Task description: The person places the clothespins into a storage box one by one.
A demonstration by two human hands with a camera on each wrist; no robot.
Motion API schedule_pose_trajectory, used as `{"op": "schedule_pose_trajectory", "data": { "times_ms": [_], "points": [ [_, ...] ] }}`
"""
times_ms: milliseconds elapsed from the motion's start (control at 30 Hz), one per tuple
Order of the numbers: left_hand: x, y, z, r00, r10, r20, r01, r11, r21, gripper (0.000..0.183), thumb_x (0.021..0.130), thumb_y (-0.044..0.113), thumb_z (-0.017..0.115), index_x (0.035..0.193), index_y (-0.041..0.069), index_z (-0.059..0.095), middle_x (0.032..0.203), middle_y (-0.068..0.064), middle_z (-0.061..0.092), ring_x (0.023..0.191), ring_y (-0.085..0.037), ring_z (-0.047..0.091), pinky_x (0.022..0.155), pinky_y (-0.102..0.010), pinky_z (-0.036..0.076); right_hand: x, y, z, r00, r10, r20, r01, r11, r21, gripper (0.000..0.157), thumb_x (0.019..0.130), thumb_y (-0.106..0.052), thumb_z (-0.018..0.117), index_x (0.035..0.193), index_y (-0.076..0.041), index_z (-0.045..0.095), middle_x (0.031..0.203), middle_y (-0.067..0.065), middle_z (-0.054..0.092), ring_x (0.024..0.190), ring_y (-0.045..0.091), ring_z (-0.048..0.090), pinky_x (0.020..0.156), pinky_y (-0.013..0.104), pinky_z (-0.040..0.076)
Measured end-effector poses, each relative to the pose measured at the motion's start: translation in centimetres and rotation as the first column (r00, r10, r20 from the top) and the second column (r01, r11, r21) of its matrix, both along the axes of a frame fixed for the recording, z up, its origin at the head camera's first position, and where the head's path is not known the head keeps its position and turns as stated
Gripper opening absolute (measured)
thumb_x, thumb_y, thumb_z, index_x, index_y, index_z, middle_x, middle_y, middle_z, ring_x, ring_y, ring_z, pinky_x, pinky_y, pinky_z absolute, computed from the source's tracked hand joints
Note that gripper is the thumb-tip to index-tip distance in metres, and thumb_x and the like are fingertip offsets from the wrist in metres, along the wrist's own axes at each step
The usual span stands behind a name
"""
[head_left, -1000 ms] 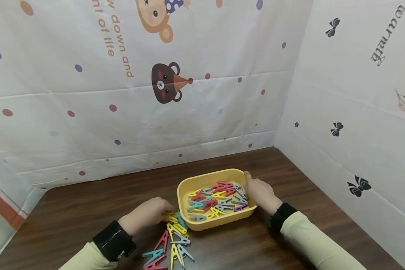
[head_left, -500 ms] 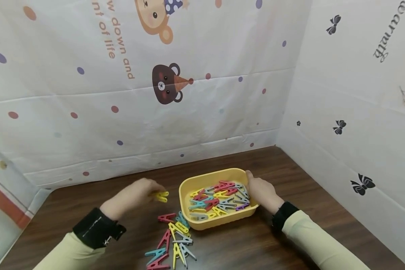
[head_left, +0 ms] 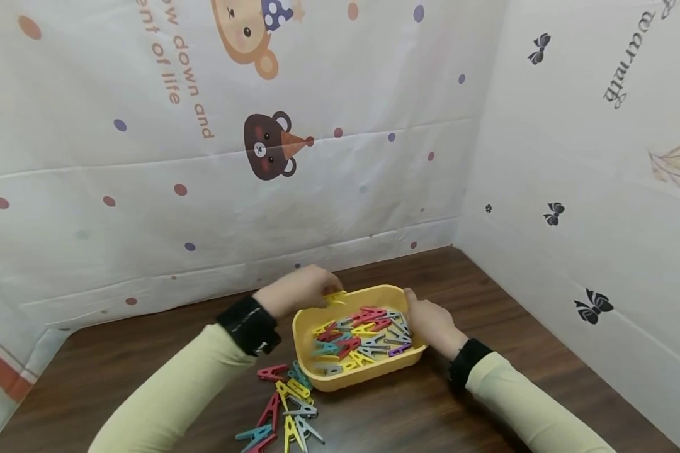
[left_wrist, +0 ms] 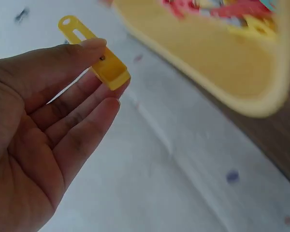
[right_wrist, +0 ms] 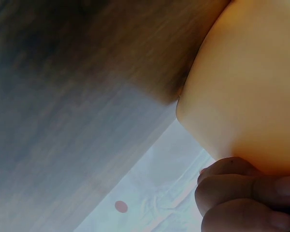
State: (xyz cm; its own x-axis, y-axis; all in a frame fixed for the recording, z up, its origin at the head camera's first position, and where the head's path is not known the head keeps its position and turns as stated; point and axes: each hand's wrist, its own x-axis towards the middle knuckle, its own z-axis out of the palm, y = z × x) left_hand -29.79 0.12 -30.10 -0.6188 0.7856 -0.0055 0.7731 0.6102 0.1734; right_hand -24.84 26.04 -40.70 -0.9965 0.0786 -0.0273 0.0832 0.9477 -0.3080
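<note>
My left hand (head_left: 301,290) is over the back left rim of the yellow plastic basket (head_left: 368,372), pinching a yellow clothespin (left_wrist: 111,70). Thumb and fingertips press the clothespin's sides in the left wrist view. At the basket's right end my right hand (head_left: 435,324) grips the wall, thumb at the rim and fingers curled against the outside. Inside the basket lie red, yellow, blue, grey and purple clothespins (head_left: 348,345). A loose pile of clothespins (head_left: 291,430) is spread on the table in front of the basket's left corner.
A dark wood-grain table (head_left: 408,415) carries everything. Behind it hangs a white printed sheet (head_left: 147,251) with dots and cartoon bears, and another white sheet (head_left: 544,264) with bows borders the right side.
My left hand has lifted the yellow clothespin from the pile, drawn back left, then swung right and up over the basket's rim. The right hand keeps its grip on the basket.
</note>
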Motion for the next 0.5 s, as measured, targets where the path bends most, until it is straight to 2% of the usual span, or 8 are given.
{"op": "schedule_pose_trajectory", "data": {
  "times_ms": [133,233,300,367,433,500],
  "points": [
    [-0.3,4.0,-1.9,1.0,-0.03,-0.01,0.028,0.994,-0.106,0.022,0.089,0.005,0.077,0.111,0.008,0.077,0.104,-0.005,0.075,0.094,-0.017,0.066,0.085,-0.031,0.056,0.0,-0.4,-0.3,1.0,-0.001,0.005,0.001,1.0,-0.005,0.057,0.105,-0.017,0.05,0.156,0.002,0.033,0.069,0.008,0.057,0.058,0.021,0.053,0.052,0.029,0.04],
    [-0.4,6.5,-3.5,0.999,-0.044,0.022,0.046,0.986,-0.159,0.011,0.088,0.009,0.079,0.099,0.01,0.078,0.089,0.002,0.069,0.079,-0.01,0.058,0.073,-0.022,0.05,0.1,-0.5,-0.4,1.0,0.0,-0.013,0.0,1.0,0.001,0.057,0.104,-0.015,0.052,0.155,0.001,0.035,0.067,0.007,0.055,0.056,0.02,0.051,0.051,0.029,0.037],
    [-0.5,7.9,-4.5,0.998,-0.051,0.046,0.059,0.981,-0.184,0.006,0.087,0.008,0.08,0.086,0.011,0.075,0.078,0.006,0.059,0.07,-0.007,0.049,0.065,-0.019,0.043,0.2,-0.5,-0.4,1.0,0.001,-0.024,-0.001,1.0,0.006,0.056,0.104,-0.015,0.052,0.155,0.001,0.036,0.066,0.007,0.054,0.055,0.02,0.05,0.05,0.028,0.036],
    [-0.7,8.9,-5.4,0.997,-0.051,0.066,0.064,0.976,-0.206,0.021,0.087,0.006,0.079,0.072,0.011,0.066,0.067,0.006,0.045,0.061,-0.008,0.039,0.058,-0.019,0.034,0.3,-0.4,-0.4,0.999,0.003,-0.034,-0.002,1.0,0.013,0.055,0.104,-0.015,0.052,0.154,0.002,0.036,0.065,0.006,0.052,0.054,0.019,0.049,0.05,0.028,0.035],
    [-0.9,9.7,-6.1,0.998,-0.043,0.054,0.054,0.976,-0.21,0.031,0.087,0.004,0.078,0.066,0.015,0.059,0.063,0.007,0.038,0.057,-0.007,0.033,0.054,-0.019,0.029,0.3,-0.2,-0.3,0.999,0.007,-0.048,-0.006,1.0,0.019,0.055,0.104,-0.016,0.052,0.154,0.002,0.037,0.063,0.005,0.051,0.053,0.019,0.047,0.049,0.027,0.034],
    [-1.0,10.4,-6.6,0.998,-0.053,0.018,0.056,0.975,-0.216,0.033,0.088,0.003,0.076,0.064,0.014,0.056,0.061,0.006,0.034,0.055,-0.009,0.029,0.053,-0.02,0.026,0.3,0.0,-0.2,0.998,0.006,-0.061,-0.005,1.0,0.025,0.055,0.104,-0.015,0.052,0.154,0.002,0.037,0.062,0.004,0.049,0.052,0.018,0.046,0.048,0.027,0.033]
  ]
}}
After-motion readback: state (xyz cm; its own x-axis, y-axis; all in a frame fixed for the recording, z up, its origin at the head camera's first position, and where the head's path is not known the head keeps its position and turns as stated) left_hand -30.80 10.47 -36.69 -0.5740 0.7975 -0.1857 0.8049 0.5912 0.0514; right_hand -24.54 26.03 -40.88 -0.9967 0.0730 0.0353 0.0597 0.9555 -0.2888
